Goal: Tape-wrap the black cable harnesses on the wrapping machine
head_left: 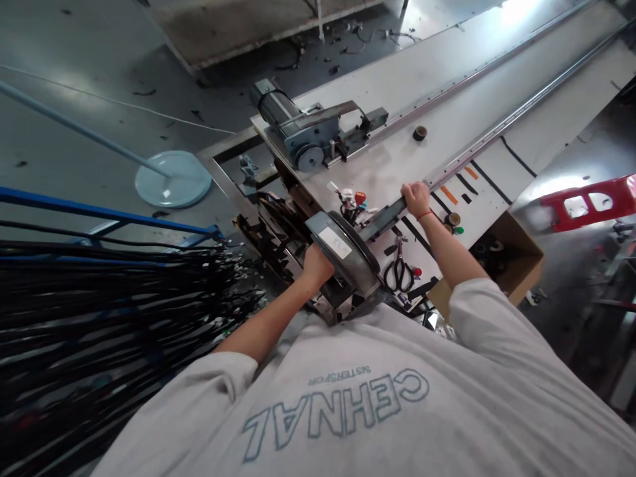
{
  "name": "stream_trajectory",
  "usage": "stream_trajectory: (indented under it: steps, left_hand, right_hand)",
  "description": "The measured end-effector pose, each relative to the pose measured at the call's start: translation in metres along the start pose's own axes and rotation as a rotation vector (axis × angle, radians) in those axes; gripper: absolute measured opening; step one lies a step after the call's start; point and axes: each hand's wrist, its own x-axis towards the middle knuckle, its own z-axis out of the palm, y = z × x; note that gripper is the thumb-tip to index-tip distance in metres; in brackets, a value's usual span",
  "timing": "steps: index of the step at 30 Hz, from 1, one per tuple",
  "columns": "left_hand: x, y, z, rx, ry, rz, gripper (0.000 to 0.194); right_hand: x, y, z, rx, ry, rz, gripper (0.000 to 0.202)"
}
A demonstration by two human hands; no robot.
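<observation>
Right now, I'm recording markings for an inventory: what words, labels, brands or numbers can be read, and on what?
"CEHNAL", upside down on the grey shirt.
"SISTERS...", smaller, above it in the picture; its last letters are unclear.
The white label on the grey guard is too blurred to read.

Grey metal wheel housing, white label on top, at table end; flat metal bar extending beside it.

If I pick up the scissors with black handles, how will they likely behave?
The scissors look stiff, with slim blades. Held by one wide loop, they may swing open. Lying flat, they probably slide rather than roll.
</observation>
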Motion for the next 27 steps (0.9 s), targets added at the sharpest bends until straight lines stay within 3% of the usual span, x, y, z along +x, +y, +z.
stream_trajectory:
  steps: [2,5,8,12,14,16,19,23,27]
  left_hand:
    - [-0.002,0.002,0.0,0.036,-0.048,0.146,0.026]
    - [0.0,0.007,-0.003,0.118,-0.111,0.243,0.029]
    - [0.004,0.01,-0.006,0.176,-0.09,0.192,0.03]
    - [-0.007,0.006,-0.011,0.172,0.018,0.081,0.027]
    - [-0.026,-0.003,-0.012,0.098,0.119,-0.003,0.043]
    - [-0.05,-0.016,-0.011,-0.012,0.168,-0.113,0.06]
    - [-0.087,-0.039,-0.005,-0.136,0.088,-0.265,0.054]
    - [-0.118,-0.068,0.011,-0.229,0.018,-0.38,0.041]
    - [-0.131,-0.085,0.021,-0.263,-0.034,-0.46,0.041]
  right_hand:
    - [-0.002,-0.002,0.017,0.09,-0.033,0.084,0.042]
    - [0.0,-0.009,0.018,0.189,0.058,0.047,0.041]
    - [-0.01,-0.028,0.001,0.248,0.186,-0.067,0.038]
    - [-0.063,-0.038,-0.018,0.197,0.263,-0.13,0.033]
    - [-0.098,-0.017,-0.022,0.1,0.285,-0.003,0.038]
    - [-0.129,0.017,-0.024,-0.005,0.299,0.27,0.045]
    - [-0.153,0.067,-0.028,-0.094,0.149,0.644,0.049]
    - [-0.15,0.091,-0.034,-0.125,-0.109,0.773,0.048]
    - [-0.138,0.092,-0.039,-0.153,-0.157,0.808,0.047]
